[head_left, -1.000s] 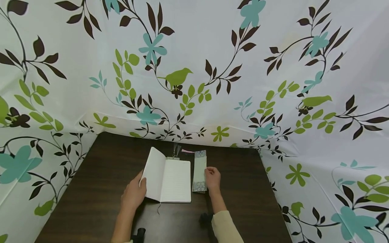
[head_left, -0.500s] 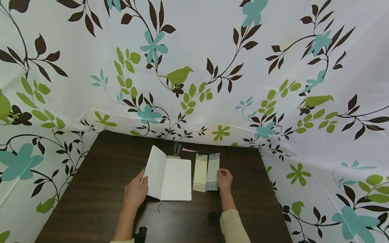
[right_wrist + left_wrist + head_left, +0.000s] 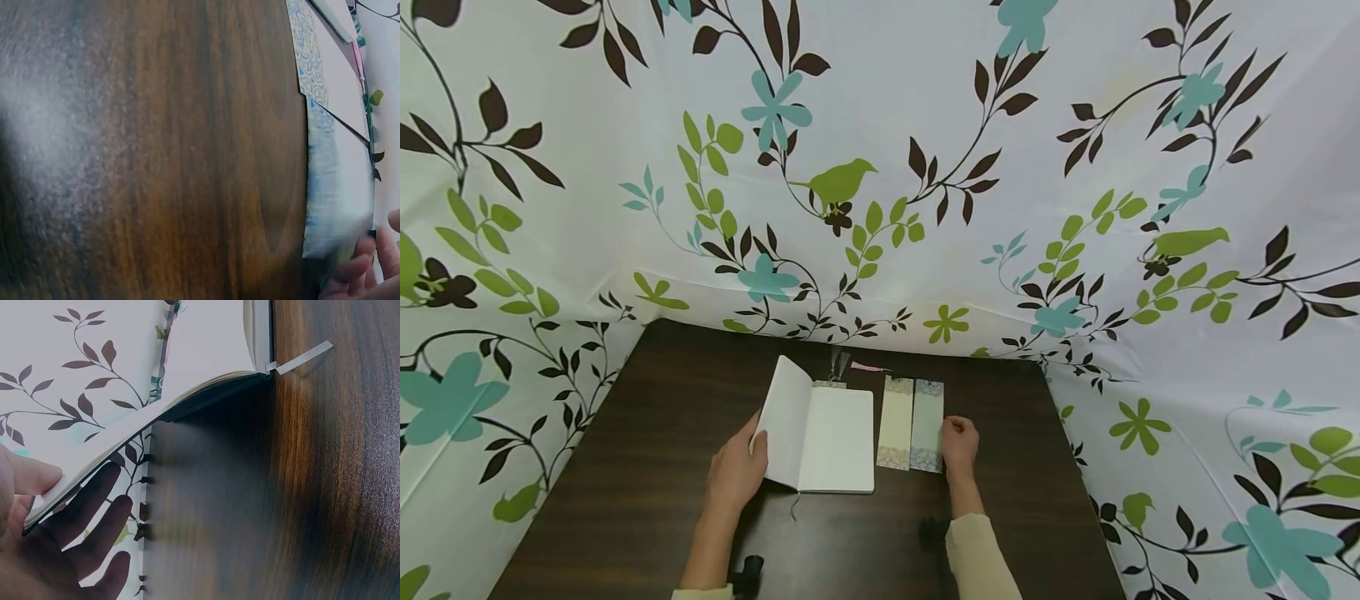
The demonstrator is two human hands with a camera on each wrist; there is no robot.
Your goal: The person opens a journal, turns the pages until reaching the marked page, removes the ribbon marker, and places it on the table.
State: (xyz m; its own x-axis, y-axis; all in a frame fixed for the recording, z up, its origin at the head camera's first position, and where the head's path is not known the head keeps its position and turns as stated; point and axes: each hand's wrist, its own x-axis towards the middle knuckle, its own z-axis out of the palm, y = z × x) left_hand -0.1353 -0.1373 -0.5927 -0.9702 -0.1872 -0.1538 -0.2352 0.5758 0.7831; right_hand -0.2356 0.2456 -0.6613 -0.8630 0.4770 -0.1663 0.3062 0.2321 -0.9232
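Observation:
An open notebook (image 3: 837,442) with a ribbon marker (image 3: 305,357) lies on the dark table. My left hand (image 3: 737,469) grips its raised left side, thumb on the page and fingers under the cover. Right of the notebook, two patterned paper bookmarks lie side by side: a cream one (image 3: 896,425) and a blue-bordered one (image 3: 927,429). At the blue-bordered bookmark's right edge, my right hand (image 3: 961,447) has curled fingers and appears to pinch the edge. Blur in the right wrist view partly obscures that contact.
Behind the notebook lies a tag-like item (image 3: 831,384), mostly hidden. A pink tassel (image 3: 868,367) sits near the table's back edge. A patterned curtain (image 3: 880,125) hangs behind and at both sides of the table (image 3: 842,550).
My right hand has drawn the blue-bordered bookmark rightward off the cream one, uncovering it. In the last half second that bookmark straightened slightly. My left hand keeps its hold on the notebook.

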